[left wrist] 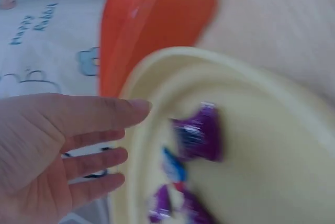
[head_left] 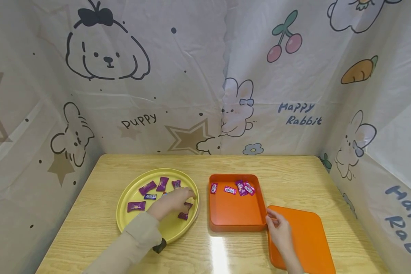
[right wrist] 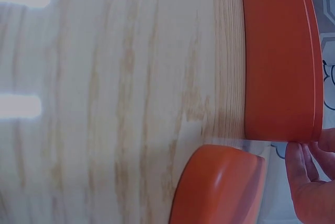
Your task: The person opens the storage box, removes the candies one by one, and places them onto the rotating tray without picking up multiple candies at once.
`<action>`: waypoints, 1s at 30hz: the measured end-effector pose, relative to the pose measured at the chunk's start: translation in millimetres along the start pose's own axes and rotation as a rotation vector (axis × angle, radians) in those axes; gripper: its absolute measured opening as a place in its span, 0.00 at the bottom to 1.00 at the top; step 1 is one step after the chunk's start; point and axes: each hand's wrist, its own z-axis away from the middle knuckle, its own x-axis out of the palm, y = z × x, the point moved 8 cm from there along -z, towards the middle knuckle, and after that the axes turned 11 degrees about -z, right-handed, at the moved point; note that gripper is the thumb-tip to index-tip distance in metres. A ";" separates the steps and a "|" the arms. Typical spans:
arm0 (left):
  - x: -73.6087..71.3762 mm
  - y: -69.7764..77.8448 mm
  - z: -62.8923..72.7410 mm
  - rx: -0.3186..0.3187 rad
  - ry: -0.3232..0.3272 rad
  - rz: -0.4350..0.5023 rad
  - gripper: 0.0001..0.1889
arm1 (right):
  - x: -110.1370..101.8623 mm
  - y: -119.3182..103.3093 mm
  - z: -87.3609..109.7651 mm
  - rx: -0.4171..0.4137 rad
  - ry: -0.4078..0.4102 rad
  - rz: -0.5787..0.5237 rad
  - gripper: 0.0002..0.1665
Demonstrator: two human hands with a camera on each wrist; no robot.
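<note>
My left hand is over the round yellow tray, fingers loosely extended. It holds nothing in the left wrist view, where the thumb and fingers stand apart from a purple-wrapped candy. Several other purple candies and a blue-wrapped candy lie on the tray; the hand partly covers some. My right hand touches the right side of the shallow orange box with its fingertips, near the front corner. Inside the box are several pink and purple candies, mostly toward the back.
An orange lid lies flat on the wooden table, right of the box and under the right hand. The tray has a black part at its front rim. A printed white curtain surrounds the table's back and sides.
</note>
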 end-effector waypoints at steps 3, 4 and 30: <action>-15.3 2.1 -4.4 -0.010 0.031 0.031 0.33 | -0.1 -0.8 0.0 -0.002 0.001 -0.003 0.16; -18.7 2.8 -6.1 -0.010 0.040 0.033 0.35 | 0.1 -1.1 0.0 -0.002 -0.001 -0.005 0.16; 3.5 76.5 -111.0 0.095 0.082 -0.249 0.35 | -0.2 -4.0 0.4 -0.019 0.004 0.002 0.16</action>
